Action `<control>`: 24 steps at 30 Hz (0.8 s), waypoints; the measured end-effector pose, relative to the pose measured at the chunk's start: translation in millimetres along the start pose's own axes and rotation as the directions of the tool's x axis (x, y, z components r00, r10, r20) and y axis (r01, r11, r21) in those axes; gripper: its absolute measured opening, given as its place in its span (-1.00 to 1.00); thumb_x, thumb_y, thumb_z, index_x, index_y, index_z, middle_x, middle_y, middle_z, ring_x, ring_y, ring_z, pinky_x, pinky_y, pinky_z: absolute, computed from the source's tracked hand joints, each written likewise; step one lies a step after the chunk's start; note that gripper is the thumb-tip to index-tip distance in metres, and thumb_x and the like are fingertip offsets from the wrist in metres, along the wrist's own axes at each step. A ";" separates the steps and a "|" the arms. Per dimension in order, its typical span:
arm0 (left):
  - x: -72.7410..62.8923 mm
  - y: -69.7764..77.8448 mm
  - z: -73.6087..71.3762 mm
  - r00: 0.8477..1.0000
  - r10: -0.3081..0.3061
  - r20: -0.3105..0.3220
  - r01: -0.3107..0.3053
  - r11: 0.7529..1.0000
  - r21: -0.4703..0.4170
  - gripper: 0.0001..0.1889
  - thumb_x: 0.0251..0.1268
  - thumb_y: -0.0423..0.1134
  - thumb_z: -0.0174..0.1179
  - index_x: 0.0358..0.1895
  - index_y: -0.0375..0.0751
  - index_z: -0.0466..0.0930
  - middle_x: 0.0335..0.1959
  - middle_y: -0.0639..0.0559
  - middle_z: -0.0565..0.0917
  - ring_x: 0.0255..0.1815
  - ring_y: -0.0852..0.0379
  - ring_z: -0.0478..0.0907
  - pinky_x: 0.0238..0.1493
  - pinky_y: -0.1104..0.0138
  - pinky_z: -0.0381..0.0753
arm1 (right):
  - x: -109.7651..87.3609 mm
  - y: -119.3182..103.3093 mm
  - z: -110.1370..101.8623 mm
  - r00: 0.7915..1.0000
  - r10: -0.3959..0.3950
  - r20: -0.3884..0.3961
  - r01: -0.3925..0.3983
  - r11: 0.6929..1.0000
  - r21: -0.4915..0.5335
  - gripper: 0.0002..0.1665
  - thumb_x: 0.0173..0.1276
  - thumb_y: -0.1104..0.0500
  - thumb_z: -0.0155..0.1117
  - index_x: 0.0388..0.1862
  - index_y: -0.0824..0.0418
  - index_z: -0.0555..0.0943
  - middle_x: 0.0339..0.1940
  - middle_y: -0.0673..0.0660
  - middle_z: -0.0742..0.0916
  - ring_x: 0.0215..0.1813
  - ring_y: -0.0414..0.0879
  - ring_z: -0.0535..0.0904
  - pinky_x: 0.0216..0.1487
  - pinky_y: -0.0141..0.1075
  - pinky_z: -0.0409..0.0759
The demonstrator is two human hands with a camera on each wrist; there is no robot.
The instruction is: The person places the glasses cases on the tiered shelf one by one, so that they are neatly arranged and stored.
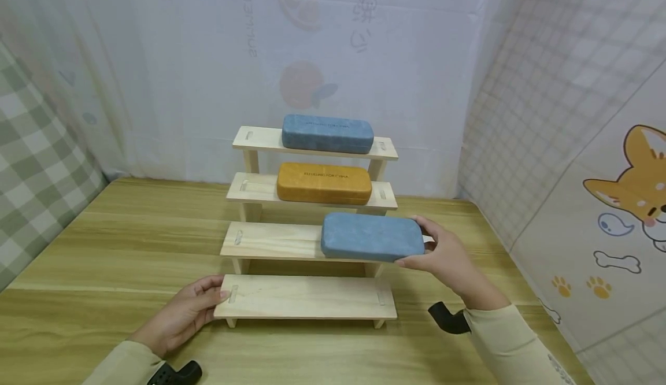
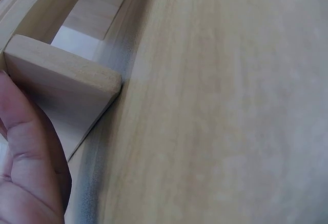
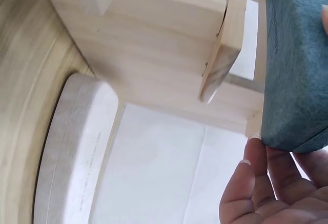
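My right hand grips the right end of a blue glasses case, thumb at the front and fingers behind. The case is over the right part of the second step from the bottom of a wooden stepped stand; whether it touches the step I cannot tell. In the right wrist view, fingertips meet the end of the case. My left hand holds the left end of the bottom step, thumb on top. An orange glasses case lies on the step above, and another blue glasses case on the top step.
The stand is on a wood-grain table. Behind it hangs a pale printed curtain. A white wall covering with a cartoon dog borders the right side, and green checked cloth the left.
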State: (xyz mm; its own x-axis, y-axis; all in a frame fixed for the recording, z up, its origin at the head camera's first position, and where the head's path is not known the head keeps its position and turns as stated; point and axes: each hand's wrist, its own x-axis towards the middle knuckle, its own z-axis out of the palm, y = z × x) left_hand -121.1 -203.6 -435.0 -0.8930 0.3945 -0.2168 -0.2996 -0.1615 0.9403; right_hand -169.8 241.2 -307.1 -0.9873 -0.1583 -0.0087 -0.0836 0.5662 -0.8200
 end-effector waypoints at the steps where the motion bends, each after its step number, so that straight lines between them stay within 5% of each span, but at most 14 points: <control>1: 0.0 -0.1 -0.3 1.000 0.000 0.001 0.000 1.000 -0.001 -0.30 0.47 -0.31 0.04 0.39 -0.65 -0.16 0.00 0.11 0.54 -0.01 0.24 0.56 0.02 0.35 0.59 | 0.8 -1.9 2.0 1.000 -0.006 0.004 0.006 1.000 0.000 0.07 -0.05 0.17 0.61 0.43 0.24 0.27 0.17 0.27 0.51 -0.08 0.10 0.52 -0.26 -0.28 0.63; 11: -1.2 0.0 -0.7 0.999 -0.027 -0.047 0.027 1.000 -0.006 -0.27 0.45 -0.31 0.07 0.40 -0.64 -0.18 0.00 0.07 0.52 -0.02 0.24 0.55 0.01 0.35 0.60 | 9.5 -22.6 22.8 0.999 -0.037 0.031 0.036 0.999 0.011 0.06 -0.07 0.13 0.63 0.42 0.19 0.31 0.19 0.23 0.53 -0.06 0.09 0.54 -0.25 -0.25 0.61; 24: 1.1 0.8 0.4 0.999 -0.023 -0.028 0.023 1.000 -0.005 -0.26 0.46 -0.29 0.06 0.41 -0.64 -0.19 0.00 0.09 0.53 -0.02 0.25 0.55 0.01 0.36 0.60 | 18.2 -30.2 46.5 0.997 -0.033 0.070 0.027 0.996 0.079 -0.02 -0.11 0.12 0.66 0.34 0.02 0.40 0.15 0.10 0.57 -0.17 0.03 0.61 -0.23 -0.20 0.64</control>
State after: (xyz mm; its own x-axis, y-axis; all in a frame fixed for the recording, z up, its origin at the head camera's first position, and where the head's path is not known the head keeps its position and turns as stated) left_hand -122.2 -202.9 -434.3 -0.8949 0.3726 -0.2457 -0.3217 -0.1569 0.9337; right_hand -178.9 183.6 -309.1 -0.9723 -0.2328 -0.0216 -0.0996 0.4958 -0.8627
